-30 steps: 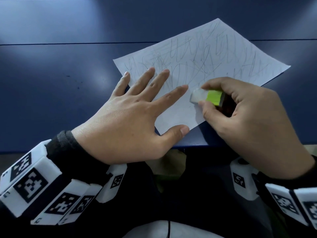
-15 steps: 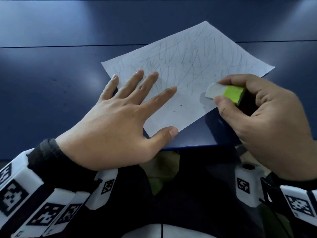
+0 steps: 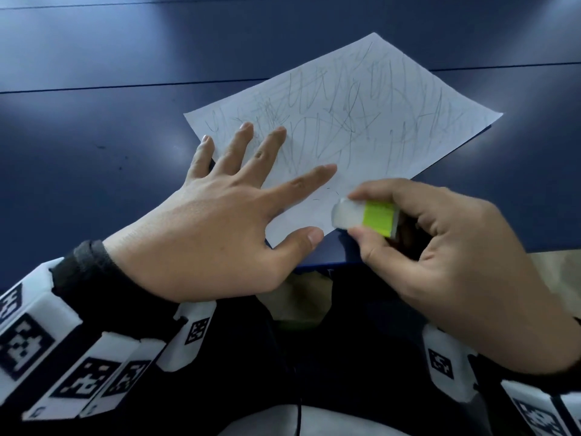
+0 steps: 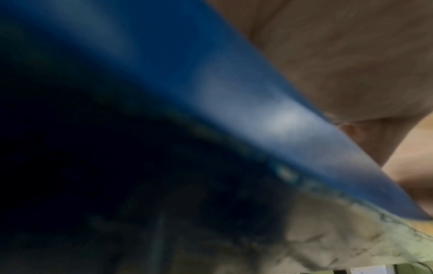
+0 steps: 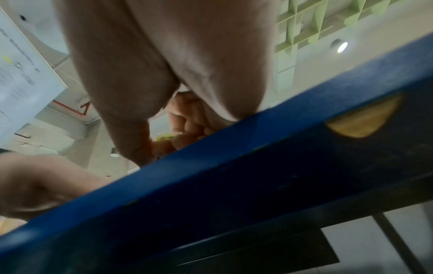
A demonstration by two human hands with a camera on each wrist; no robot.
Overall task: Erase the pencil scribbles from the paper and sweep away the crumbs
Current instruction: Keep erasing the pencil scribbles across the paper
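A glossy dark blue tabletop (image 3: 110, 127) fills most of the head view, with pale patches of reflected light and a thin seam line running across it. A white sheet of paper (image 3: 393, 127) covered in grey pencil scribbles (image 3: 339, 121) lies on it at an angle, its near corner close to the tabletop's front edge. The left hand (image 3: 220, 221) lies flat with fingers spread, its fingertips and thumb on the sheet's near-left part. The right hand (image 3: 456, 256) pinches a white block eraser with a yellow-green sleeve (image 3: 364, 217) between thumb and forefinger, the white end touching the paper near its front corner. A few small dark specks (image 3: 323, 193) sit on the sheet just beside the eraser. From the right wrist view, the tabletop's blue front edge (image 5: 257, 148) crosses the frame, with a pale ceiling above it carrying a round lamp (image 5: 341, 46) and a light green lattice panel (image 5: 311, 24). The left wrist view is blurred.
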